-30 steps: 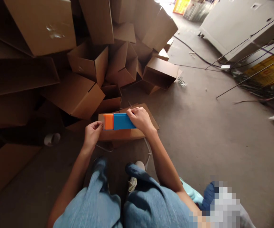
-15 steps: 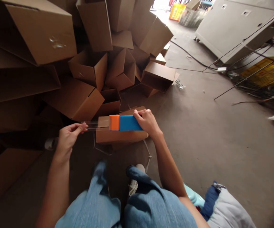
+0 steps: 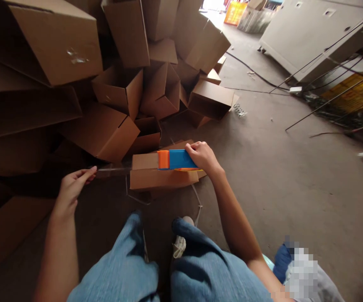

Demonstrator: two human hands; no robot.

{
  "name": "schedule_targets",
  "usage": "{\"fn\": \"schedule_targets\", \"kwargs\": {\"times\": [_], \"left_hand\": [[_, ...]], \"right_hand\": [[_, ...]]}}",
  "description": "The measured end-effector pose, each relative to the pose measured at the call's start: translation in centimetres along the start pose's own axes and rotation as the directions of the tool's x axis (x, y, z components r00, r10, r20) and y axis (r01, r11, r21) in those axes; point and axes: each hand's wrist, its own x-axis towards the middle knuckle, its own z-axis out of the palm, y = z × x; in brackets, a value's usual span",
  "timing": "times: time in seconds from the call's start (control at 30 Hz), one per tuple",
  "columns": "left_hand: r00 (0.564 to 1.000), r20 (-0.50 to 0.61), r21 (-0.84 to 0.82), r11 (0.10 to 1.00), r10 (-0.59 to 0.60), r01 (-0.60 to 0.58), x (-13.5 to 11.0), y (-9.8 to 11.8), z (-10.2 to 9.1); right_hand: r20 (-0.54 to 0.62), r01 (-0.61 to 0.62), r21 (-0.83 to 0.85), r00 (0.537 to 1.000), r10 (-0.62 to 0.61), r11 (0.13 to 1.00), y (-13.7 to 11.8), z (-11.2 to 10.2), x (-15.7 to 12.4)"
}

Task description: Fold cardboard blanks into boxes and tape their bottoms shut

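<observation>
My right hand point(image 3: 204, 157) is closed around the right end of a blue and orange tape dispenser point(image 3: 180, 159), held just above a cardboard box point(image 3: 162, 180) on the floor. Off to the left, my left hand point(image 3: 76, 182) pinches the end of a strip of clear packing tape point(image 3: 114, 169). The strip runs stretched from those fingers toward the dispenser's orange end. It is thin and partly hard to see over the box. The box lies in front of my feet, and its top is partly covered by the dispenser.
Many open cardboard boxes point(image 3: 96, 130) are piled to the left and ahead. A pale strap point(image 3: 137, 200) lies around the near box. At the upper right are a grey cabinet point(image 3: 313, 33), thin rods and a yellow crate point(image 3: 354, 92). Someone's blurred-out part shows at lower right.
My hands have moved apart: the left one further left with the tape end, the right one a little right with the dispenser. The tape strip is longer now and looks turned edge-on.
</observation>
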Motion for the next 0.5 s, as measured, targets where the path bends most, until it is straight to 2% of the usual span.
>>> {"fn": "schedule_targets", "kwargs": {"times": [0.1,0.27,0.5], "left_hand": [[0.996,-0.073,0.081,0.995,-0.056,0.062,-0.3,-0.2,1.5],[0.994,-0.093,0.145,0.987,-0.06,0.073,-0.3,-1.2,3.5],[0.993,-0.114,0.329,0.944,0.012,0.027,0.2,-2.6,3.6]], "right_hand": [[0.017,-0.021,-0.069,1.0,0.023,0.997,-0.5,0.1,0.1],[0.013,-0.04,-0.164,0.999,0.043,0.986,-1.2,0.5,-0.1],[0.007,-0.04,-0.264,0.999,0.044,0.964,-2.5,0.9,-0.2]]}}
